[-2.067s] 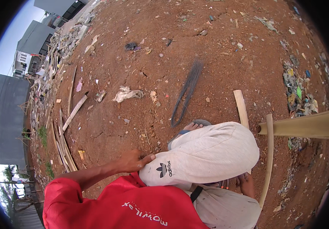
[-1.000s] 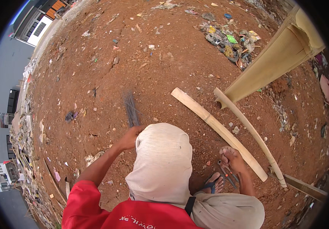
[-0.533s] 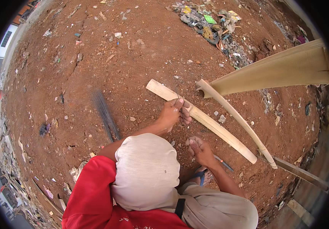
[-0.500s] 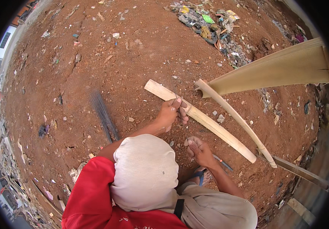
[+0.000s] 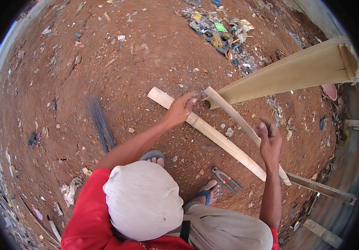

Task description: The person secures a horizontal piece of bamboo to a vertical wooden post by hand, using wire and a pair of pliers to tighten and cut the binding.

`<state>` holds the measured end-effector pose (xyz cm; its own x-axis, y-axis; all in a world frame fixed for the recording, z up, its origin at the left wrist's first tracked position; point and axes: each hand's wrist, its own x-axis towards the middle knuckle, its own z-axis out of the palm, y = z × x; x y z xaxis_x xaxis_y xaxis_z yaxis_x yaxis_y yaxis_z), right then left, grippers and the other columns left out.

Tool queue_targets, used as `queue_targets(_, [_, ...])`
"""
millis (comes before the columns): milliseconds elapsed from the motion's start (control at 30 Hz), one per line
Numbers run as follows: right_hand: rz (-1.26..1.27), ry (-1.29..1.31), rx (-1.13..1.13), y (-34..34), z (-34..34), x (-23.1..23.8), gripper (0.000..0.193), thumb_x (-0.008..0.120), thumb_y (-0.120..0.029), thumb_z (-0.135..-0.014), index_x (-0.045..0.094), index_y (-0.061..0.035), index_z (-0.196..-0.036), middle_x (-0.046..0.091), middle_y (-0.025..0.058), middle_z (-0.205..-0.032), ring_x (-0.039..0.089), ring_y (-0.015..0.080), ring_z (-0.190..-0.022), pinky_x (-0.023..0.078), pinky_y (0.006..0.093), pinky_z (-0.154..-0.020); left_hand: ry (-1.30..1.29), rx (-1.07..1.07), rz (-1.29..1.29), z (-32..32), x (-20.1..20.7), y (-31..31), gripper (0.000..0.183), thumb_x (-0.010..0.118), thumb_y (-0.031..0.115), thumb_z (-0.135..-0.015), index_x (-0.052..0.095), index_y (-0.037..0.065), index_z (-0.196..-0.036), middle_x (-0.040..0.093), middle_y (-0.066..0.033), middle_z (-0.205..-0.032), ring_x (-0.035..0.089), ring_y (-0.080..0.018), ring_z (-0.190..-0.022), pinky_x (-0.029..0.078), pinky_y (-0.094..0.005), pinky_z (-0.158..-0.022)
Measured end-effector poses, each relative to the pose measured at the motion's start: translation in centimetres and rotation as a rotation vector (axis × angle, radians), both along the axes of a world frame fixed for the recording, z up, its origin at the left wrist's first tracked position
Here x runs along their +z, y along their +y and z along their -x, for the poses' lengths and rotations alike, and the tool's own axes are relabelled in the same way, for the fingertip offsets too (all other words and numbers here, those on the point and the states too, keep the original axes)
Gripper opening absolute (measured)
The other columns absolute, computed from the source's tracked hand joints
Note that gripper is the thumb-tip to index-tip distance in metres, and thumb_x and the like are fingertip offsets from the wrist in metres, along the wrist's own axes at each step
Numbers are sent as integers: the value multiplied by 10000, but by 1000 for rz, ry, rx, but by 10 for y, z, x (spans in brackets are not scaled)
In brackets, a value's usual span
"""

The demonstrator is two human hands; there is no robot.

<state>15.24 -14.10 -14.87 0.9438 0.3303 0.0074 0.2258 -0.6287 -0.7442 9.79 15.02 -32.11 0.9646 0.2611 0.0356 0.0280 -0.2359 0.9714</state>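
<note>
The person's left hand reaches out over the far part of a flat pale strip, which lies slantwise on the reddish ground from far left to near right. Its fingers are bent and close together, pointing right toward the far end of a slender curved strip; whether they grip anything is unclear. The right hand is raised in front of that curved strip's nearer half, its fingers half-curled and thumb up; whether it holds anything cannot be made out either. The curved strip's far end stands just beside a wide yellowish trough-shaped piece. Pincers lie near the right foot, and a bundle of dark wires lies off to the left.
</note>
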Motion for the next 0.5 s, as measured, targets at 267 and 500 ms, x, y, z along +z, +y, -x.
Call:
queue_targets(267, [815,-895,359,29,-118,-26,379,582,-190,-886,559,-39,-1233,545,209,-1228,491,372,-1169,384,474,-996,45,-99,9,-30,0,-15,226,564,204,-974,656,31,-1086,587,-46,-760,538,-123,-657,457,-323,-611])
queue_targets(500, [773,-651,629,56,-156,-62,295,518,-153,-865,644,-32,-1103,645,217,-1101,569,395,-1069,421,489,-951,-21,-76,103,-31,-4,-10,246,609,205,-941,678,-21,-1008,639,-61,-845,572,-119,-733,477,-314,-661])
